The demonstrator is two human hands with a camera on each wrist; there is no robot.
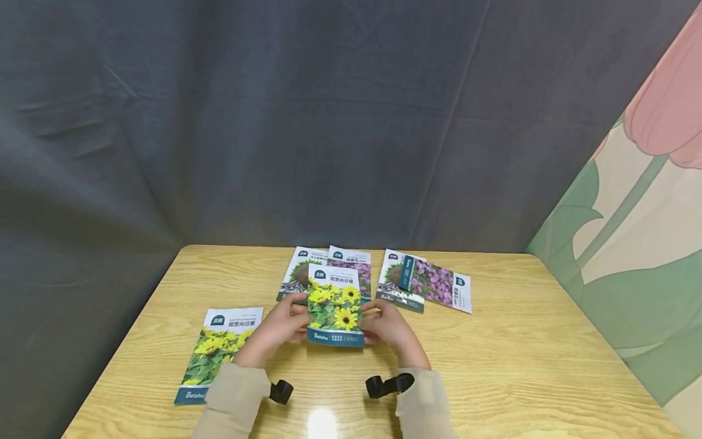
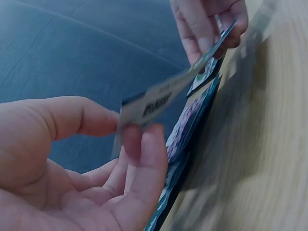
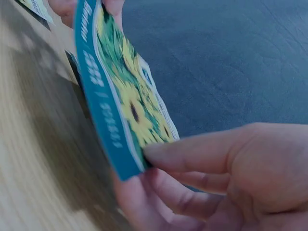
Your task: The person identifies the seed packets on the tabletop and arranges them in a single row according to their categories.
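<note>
A seed packet (image 1: pixel 334 305) printed with yellow sunflowers is held above the table by both hands, its front upward and its blue Beishu band toward me. My left hand (image 1: pixel 282 326) pinches its left edge between thumb and fingers. At the opposite edge, my right hand (image 1: pixel 388 326) grips with the thumb on the printed front, as the right wrist view shows. A barcode appears on the packet's back (image 2: pixel 156 103) in the left wrist view. Behind it lie a sunflower-head seed packet (image 1: pixel 300 274) and a pink-flower packet (image 1: pixel 359 259), both partly covered from view.
Another yellow sunflower packet (image 1: pixel 211 347) lies on the wooden table (image 1: pixel 521 366) at left, partly behind my left forearm. Toward the back right, a pink-flower packet (image 1: pixel 439 283) overlaps a sunflower-head packet (image 1: pixel 388 289). A dark curtain (image 1: pixel 329 152) hangs behind the table.
</note>
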